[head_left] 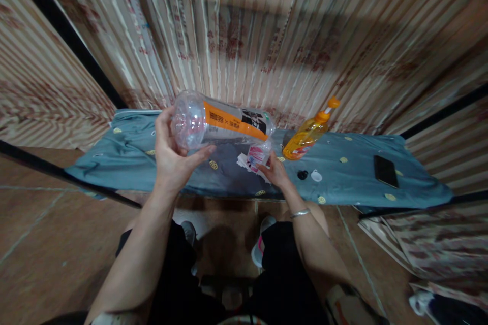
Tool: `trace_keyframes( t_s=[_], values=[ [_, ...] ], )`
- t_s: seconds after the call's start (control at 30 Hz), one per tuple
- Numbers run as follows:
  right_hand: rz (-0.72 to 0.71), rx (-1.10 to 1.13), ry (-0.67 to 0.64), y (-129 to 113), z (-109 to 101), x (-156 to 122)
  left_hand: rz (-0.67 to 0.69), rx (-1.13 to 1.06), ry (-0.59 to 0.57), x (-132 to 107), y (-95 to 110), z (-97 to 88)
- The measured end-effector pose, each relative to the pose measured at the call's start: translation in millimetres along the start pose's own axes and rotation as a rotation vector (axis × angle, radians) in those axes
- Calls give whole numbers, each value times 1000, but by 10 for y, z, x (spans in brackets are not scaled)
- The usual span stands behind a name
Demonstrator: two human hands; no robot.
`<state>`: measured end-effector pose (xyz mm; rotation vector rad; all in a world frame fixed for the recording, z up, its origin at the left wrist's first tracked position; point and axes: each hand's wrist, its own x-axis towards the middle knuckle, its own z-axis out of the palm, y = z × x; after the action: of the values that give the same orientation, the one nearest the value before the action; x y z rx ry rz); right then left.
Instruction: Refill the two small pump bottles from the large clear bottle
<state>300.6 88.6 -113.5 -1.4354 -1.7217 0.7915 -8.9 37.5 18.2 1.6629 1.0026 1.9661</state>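
Where large bottle (224, 121) overlaps small bottle (258, 156), contact unclear.

Small bottle (260, 155): print illegible. Curtain (251, 30) blurred, cut off at top edge.

Room light: dim and soft, no lamp visible
Curtain (236, 40): broad shadow band across it, stripes slightly smeared
Large bottle (190, 119): white glints on the clear base
Tabletop (339, 172): dull, with a darker patch near the middle
Floor (38, 223): murky
Edges: wide-angle stretching, blurred corners
Small print: too soft to read
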Motion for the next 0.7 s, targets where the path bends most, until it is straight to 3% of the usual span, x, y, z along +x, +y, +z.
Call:
trace_keyframes(
  t_s=[0.7],
  values=[
    [19,15,-14,-40,-22,-2,1,37,-6,8,16,7]
  ],
)
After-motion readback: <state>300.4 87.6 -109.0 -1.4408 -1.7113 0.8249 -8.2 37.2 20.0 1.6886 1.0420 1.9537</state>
